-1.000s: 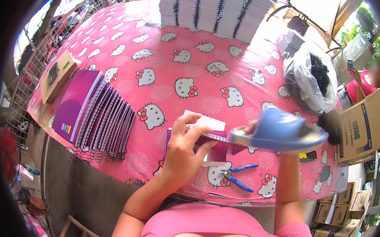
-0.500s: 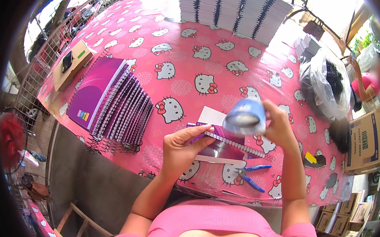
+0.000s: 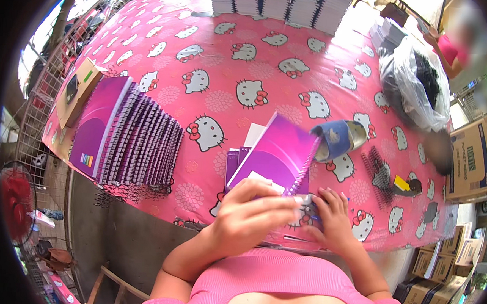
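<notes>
Left hand (image 3: 251, 215): I pinch the purple notebook's (image 3: 279, 154) near edge.
Right hand (image 3: 333, 220): fingers pressed on its spiral coil's (image 3: 304, 169) end.
Done: bound stack (image 3: 128, 138) fanned out at my left.
Left: unbound piles (image 3: 284, 5) across the table (image 3: 232, 58).

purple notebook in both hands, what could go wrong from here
The purple notebook is tilted up at the table's near edge, held only at its lower corner by the left hand and right hand, so it might slip off toward the lap. Its spiral wire ends near the fingertips and could snag or prick them. The blue slipper lies close behind and may get knocked.
</notes>
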A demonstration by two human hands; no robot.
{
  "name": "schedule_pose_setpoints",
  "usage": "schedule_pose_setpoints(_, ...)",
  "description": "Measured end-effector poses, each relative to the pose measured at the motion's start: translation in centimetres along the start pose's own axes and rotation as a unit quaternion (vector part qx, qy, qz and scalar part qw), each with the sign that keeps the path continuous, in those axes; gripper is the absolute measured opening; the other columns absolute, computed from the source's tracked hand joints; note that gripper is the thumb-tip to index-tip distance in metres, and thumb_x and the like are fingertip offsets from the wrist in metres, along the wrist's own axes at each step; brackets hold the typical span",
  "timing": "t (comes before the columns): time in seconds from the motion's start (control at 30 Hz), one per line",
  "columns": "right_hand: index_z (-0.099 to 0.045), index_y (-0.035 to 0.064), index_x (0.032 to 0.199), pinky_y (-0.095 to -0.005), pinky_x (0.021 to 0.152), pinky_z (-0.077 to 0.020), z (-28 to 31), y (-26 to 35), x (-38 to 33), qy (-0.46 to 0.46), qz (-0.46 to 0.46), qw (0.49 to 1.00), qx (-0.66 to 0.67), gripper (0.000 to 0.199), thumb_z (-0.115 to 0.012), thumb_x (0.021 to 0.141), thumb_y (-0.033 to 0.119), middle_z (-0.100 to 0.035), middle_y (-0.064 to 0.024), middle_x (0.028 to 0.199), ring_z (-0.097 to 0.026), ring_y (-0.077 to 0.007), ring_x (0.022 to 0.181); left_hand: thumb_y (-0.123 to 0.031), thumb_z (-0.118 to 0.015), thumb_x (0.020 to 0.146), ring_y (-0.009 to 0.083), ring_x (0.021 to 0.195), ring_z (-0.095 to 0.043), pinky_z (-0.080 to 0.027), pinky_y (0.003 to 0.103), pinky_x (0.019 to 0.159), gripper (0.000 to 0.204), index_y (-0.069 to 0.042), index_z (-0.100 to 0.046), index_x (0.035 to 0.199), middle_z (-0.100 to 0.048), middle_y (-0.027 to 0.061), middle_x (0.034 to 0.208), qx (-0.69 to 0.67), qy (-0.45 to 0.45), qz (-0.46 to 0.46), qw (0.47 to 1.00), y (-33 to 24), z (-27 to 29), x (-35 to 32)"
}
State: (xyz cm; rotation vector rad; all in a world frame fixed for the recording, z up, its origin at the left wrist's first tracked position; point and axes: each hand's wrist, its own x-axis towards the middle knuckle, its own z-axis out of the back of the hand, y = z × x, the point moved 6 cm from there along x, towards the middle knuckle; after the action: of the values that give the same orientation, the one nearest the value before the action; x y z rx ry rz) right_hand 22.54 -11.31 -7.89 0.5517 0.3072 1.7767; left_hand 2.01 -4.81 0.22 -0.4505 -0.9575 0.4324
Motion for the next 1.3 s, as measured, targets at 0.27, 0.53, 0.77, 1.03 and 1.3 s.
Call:
schedule_pose_setpoints(0.27,-0.058,0.0004,0.114,-0.0381,0.074,-0.0518,3.8,3.7,1.8,-0.04,-0.012,0.985,0.166,0.049,-0.079,0.072,0.011,-0.062,-0.0155,0.099,-0.062,-0.0298,0.086,0.008,-0.081,0.064,0.0229,0.077,-0.064,-0.052,0.03,0.064,0.033,0.001,-0.067,0.094,-0.069,0.0153,0.093,-0.038,-0.12,0.066,0.99,2.3,-2.6,-2.1)
schedule_pose_setpoints(0.53,-0.061,-0.0027,0.112,-0.0314,0.069,-0.0522,-0.2,2.2,3.5,0.169,-0.13,0.838,0.502,0.033,-0.072,0.085,0.014,-0.066,-0.0106,0.099,-0.064,-0.0184,0.085,0.01,-0.074,0.066,0.027,0.077,-0.065,-0.054,0.033,0.066,0.027,0.002,-0.068,0.092,-0.069,0.0143,0.091,-0.01,-0.124,0.04,0.991,1.5,-2.5,-2.0)
schedule_pose_setpoints(0.77,-0.065,0.002,0.109,-0.037,0.084,-0.0505,-0.6,0.7,1.2,0.113,-0.131,0.952,0.252,0.029,-0.072,0.084,0.016,-0.065,-0.0115,0.107,-0.063,-0.0244,0.1,0.012,-0.072,0.066,0.0272,0.08,-0.065,-0.054,0.035,0.069,0.026,0.004,-0.068,0.091,-0.068,0.0152,0.091,0.003,-0.16,0.0,0.987,2.3,-0.9,-2.3)
schedule_pose_setpoints(1.03,-0.067,0.0105,0.108,-0.0471,0.08,-0.0487,4.4,8.4,7.1,-0.153,0.25,0.955,-0.036,0.038,-0.074,0.07,0.011,-0.056,-0.0117,0.114,-0.06,-0.0304,0.095,0.002,-0.07,0.075,0.0274,0.084,-0.065,-0.054,0.037,0.075,0.015,0.001,-0.066,0.089,-0.068,0.0137,0.094,0.07,-0.098,-0.04,0.992,-0.3,1.8,0.8)
schedule_pose_setpoints(1.3,-0.053,-0.0033,0.115,-0.0257,0.068,-0.0496,4.2,19.8,23.4,-0.06,0.141,0.733,0.663,0.036,-0.069,0.086,0.01,-0.061,-0.0092,0.095,-0.061,-0.0138,0.083,-0.041,-0.041,0.101,0.0261,0.113,-0.055,-0.041,0.037,0.1,0.057,0.008,-0.046,0.128,-0.055,0.02,0.123,0.223,-0.58,0.055,0.782,-2.4,19.5,-6.7)
